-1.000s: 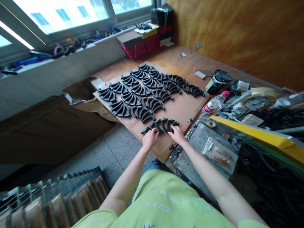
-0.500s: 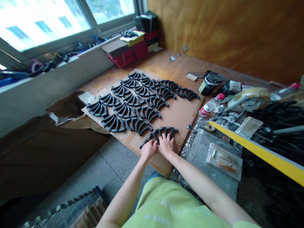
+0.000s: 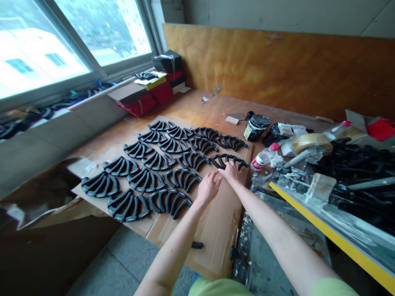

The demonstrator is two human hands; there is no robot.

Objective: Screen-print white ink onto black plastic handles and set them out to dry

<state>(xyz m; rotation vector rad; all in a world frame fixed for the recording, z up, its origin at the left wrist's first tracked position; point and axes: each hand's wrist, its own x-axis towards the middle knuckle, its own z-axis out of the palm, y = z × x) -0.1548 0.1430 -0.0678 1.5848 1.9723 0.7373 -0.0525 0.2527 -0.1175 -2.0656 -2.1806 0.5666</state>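
Curved black ribbed pieces, fan-shaped and glossy, lie in rows on a flat cardboard sheet (image 3: 216, 222). At the right end of one row is a fan-shaped black piece (image 3: 226, 157). My right hand (image 3: 231, 172) has its fingers closed over the near edge of this piece, hiding part of its ribs. Just left of it, my left hand (image 3: 210, 186) hovers beside the right thumb, fingers loosely bent and not visibly on the piece. A short black stick (image 3: 196, 245) lies near the sheet's front edge, by my left forearm.
To the right stand a red-capped bottle (image 3: 264, 157), a black tub (image 3: 257, 126) and a tape roll (image 3: 311, 144). A yellow-edged board (image 3: 333, 238) juts in near my right arm, with a heap of black parts (image 3: 364, 176) behind. Red boxes (image 3: 145, 102) sit by the window.
The fan-shaped piece has moved from the sheet's near edge to the end of a farther row, both hands going with it. The view has shifted. A short black stick now shows near the front.
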